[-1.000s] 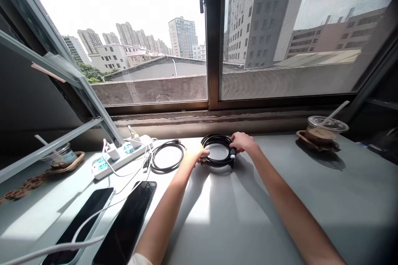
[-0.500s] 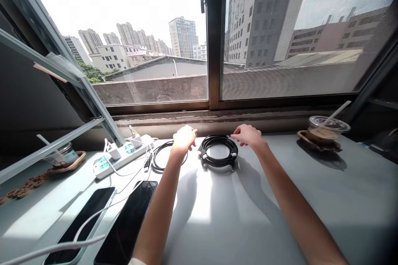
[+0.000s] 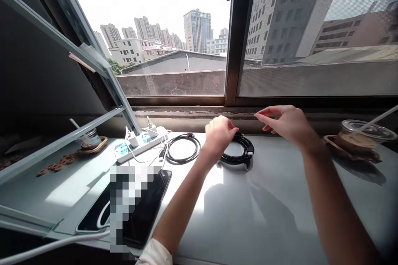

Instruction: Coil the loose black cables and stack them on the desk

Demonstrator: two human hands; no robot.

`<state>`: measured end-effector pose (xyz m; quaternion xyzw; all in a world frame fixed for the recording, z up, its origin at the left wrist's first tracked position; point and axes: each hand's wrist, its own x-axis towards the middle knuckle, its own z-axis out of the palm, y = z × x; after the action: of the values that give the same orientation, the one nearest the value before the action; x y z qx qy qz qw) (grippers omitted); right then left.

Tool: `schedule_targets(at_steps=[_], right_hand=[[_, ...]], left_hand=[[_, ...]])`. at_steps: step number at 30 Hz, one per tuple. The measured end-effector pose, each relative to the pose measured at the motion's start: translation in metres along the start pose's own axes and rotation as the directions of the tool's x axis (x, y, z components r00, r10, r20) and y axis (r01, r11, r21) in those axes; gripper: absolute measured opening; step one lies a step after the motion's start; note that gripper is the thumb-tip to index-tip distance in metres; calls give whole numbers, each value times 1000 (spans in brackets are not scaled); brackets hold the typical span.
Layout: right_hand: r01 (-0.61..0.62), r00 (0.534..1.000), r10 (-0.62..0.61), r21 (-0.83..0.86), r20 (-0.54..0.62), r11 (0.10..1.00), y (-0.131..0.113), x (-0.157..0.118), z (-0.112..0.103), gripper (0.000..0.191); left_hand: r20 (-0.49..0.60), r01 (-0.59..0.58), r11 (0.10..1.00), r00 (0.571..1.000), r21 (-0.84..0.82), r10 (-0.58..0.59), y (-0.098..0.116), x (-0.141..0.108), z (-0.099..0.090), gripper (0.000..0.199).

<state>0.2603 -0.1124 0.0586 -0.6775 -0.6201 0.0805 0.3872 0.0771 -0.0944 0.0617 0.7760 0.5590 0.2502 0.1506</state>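
Observation:
A thick coil of black cable (image 3: 235,159) lies on the table, with light-coloured connector ends at its right side. My left hand (image 3: 218,137) reaches over its left and back part, the fingers curled and the thumb at the coil's back edge. Part of the coil is hidden behind this hand. To the right and above the coil, my right hand (image 3: 286,126) is raised, its fingers partly bent and apart, and no object shows in it. A thinner loop of black cable (image 3: 183,161) lies just left of my left hand.
A white power strip (image 3: 141,147) with plugs and white cords sits at the back left, beside a metal frame (image 3: 126,109). Dark phone-like devices (image 3: 146,211) lie at the front left. Drink cups in holders stand at the far left (image 3: 90,140) and right (image 3: 357,136).
My left hand has moved right, onto the thick coil. My right hand has lifted away from the coil to the right. The view has turned left.

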Motion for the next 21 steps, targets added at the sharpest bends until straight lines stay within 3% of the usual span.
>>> schedule_targets(at_steps=[4, 8, 12, 14, 17, 21], right_hand=[[-8, 996, 9, 17, -86, 1000, -16, -8, -2, 28], [78, 990, -68, 74, -128, 994, -27, -13, -5, 27], [215, 942, -184, 83, -280, 973, -22, -13, -13, 19], [226, 911, -178, 89, -371, 970, -19, -13, -21, 20], [154, 878, -82, 116, -471, 981, -18, -19, -36, 29], [2, 872, 56, 119, -486, 993, -20, -28, -52, 35]], left_hand=[[144, -201, 978, 967, -64, 208, 30, -23, 19, 20], [304, -266, 959, 910, -96, 282, 36, -29, 26, 27], [460, -58, 994, 883, -90, 93, 9, -14, 6, 27], [418, 28, 999, 908, -41, -8, -12, -4, -10, 15], [346, 133, 991, 931, -26, -116, -45, 10, -30, 15], [401, 250, 968, 887, 4, -230, -81, 28, -31, 14]])
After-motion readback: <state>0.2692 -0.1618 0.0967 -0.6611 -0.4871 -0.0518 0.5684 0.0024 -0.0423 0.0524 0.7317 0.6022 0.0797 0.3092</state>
